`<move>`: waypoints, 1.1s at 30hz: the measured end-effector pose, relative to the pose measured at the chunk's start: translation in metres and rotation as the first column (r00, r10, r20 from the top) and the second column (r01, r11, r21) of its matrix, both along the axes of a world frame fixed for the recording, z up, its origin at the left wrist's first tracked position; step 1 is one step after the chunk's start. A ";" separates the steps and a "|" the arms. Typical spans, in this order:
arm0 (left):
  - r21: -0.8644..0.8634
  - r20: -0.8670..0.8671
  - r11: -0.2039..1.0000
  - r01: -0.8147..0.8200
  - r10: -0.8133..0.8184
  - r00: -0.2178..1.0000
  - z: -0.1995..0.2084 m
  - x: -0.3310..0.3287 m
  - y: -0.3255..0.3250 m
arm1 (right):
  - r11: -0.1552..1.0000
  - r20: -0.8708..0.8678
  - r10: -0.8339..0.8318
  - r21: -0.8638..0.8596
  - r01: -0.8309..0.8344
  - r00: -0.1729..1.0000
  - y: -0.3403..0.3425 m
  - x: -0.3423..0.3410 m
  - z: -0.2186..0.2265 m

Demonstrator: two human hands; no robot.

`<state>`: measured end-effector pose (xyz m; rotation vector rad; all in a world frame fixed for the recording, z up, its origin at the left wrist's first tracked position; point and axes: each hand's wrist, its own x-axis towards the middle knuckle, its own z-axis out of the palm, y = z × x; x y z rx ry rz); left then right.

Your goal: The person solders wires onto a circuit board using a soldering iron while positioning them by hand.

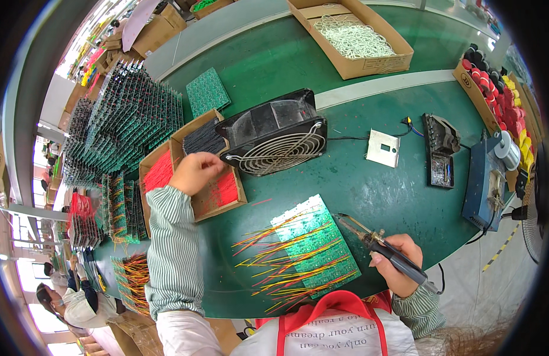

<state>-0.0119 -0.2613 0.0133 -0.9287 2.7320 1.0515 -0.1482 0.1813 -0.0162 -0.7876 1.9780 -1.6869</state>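
My left hand (196, 172) is over a divided cardboard box (243, 193), its fingers pinched together; whatever they may hold is too small to make out. Red wires (158, 172) fill the box's left and near parts, and dark wires (202, 139) fill the far part. In my right hand (399, 281) is a soldering iron (395, 256) with a dark handle, its tip pointing left toward a green circuit board panel (328, 256). Rows of red and yellow wires (268, 261) stick out leftward from the panel, which lies flat on the table before me.
Behind the box stands a black fan (277, 133). Stacked circuit boards (129, 113) rise at the left. At right are a white plate (382, 148), a black tool holder (440, 151), a blue soldering station (485, 184) and a solder spool (507, 151). White cords fill a carton (375, 64).
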 end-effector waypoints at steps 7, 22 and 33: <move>-0.010 -0.140 0.997 0.081 -0.082 0.987 -0.008 0.010 0.030 | 1.000 0.030 0.024 0.005 -0.024 0.999 -0.010 -0.001 0.001; 0.023 0.091 0.999 0.042 -0.043 0.995 -0.016 0.005 0.012 | 0.999 0.020 0.038 0.003 -0.038 0.999 -0.011 0.007 -0.003; -0.078 0.001 0.991 -0.113 0.113 0.994 -0.015 0.006 0.021 | 0.997 -0.040 0.078 0.002 -0.078 0.996 -0.011 0.011 -0.004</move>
